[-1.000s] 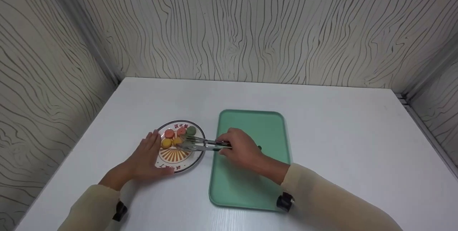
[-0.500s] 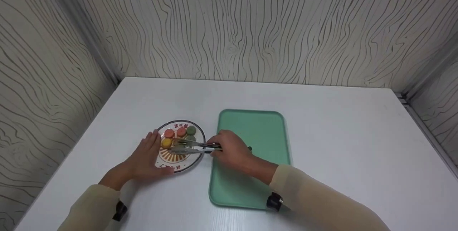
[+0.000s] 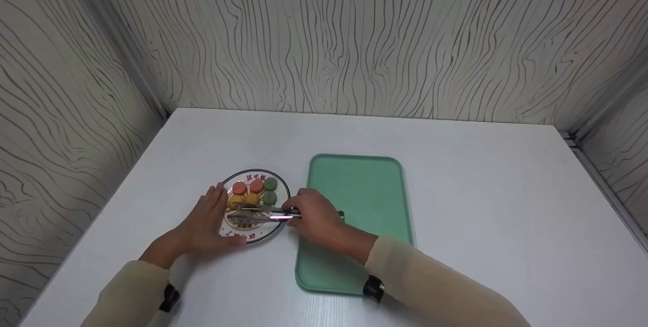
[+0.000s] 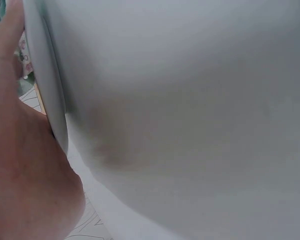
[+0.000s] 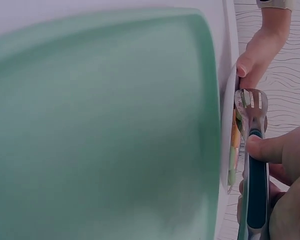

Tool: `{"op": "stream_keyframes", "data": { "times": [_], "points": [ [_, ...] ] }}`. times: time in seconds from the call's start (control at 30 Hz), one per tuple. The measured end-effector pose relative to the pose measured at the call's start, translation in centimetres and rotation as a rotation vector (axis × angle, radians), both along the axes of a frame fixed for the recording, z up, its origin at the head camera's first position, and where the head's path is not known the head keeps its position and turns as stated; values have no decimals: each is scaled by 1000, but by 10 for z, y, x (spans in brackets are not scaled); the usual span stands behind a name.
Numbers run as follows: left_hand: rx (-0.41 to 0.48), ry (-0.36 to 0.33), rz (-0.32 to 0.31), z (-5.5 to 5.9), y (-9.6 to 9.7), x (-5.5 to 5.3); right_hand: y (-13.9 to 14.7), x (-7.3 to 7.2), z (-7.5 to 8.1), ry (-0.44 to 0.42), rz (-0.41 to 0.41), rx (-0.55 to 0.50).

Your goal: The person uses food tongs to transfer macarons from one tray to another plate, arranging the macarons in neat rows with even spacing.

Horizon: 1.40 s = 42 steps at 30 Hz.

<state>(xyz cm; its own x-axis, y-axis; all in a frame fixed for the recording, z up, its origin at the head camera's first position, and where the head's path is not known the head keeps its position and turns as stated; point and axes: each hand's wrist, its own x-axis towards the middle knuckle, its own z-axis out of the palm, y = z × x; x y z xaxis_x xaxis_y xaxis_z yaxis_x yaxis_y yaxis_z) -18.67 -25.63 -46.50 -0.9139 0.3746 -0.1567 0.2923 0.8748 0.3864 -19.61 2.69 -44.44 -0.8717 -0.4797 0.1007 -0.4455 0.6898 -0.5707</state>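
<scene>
My right hand (image 3: 315,215) grips a pair of metal tongs (image 3: 273,214) with dark handles. Their slotted ends reach left over a round white plate (image 3: 264,233) with red lettering and a dark rim line. On the plate sit two orange macarons (image 3: 239,188), two yellow ones (image 3: 252,199) and two green ones (image 3: 270,184). The tong ends lie beside the left yellow macaron; I cannot tell if anything is between them. With fingers extended, my left hand (image 3: 202,226) touches the plate's left rim, thumb at the near edge. In the right wrist view the fork-like tong head (image 5: 252,102) overlaps the plate.
A green rectangular tray (image 3: 354,170) lies right of the plate, under my right forearm. Both stand on a white table (image 3: 481,190). Walls with a wood-grain pattern (image 3: 329,38) close in the back and sides.
My right hand and the tongs have moved left and slightly toward me across the plate. The right yellow macaron and the lower green one now show clearly. My left hand has stayed put.
</scene>
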Motion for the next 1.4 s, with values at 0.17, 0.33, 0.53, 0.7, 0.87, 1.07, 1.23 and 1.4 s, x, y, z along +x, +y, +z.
{"op": "stream_keyframes", "data": {
  "times": [0.17,0.33,0.53,0.7,0.87,1.07,1.23,1.4],
  "points": [
    [6,-5,-4,1,0,0,-1,-1,-5,5,2,11],
    [3,-16,4,0,0,-1,-2,-1,-5,-14,-11,5],
    [6,-21,14,-1,0,0,-1,0,-5,-32,-8,12],
    [7,-13,8,-1,0,0,5,1,-4,-1,14,15],
    [16,-15,9,-2,0,-2,13,1,-4,3,27,2],
    [-1,-12,3,-3,0,-3,22,4,-3,-5,19,4],
    [-1,-2,0,-2,-1,-3,24,5,-3,-15,11,-8],
    [-9,2,-3,-3,-1,-2,20,5,-5,-7,14,-11]
  ]
}}
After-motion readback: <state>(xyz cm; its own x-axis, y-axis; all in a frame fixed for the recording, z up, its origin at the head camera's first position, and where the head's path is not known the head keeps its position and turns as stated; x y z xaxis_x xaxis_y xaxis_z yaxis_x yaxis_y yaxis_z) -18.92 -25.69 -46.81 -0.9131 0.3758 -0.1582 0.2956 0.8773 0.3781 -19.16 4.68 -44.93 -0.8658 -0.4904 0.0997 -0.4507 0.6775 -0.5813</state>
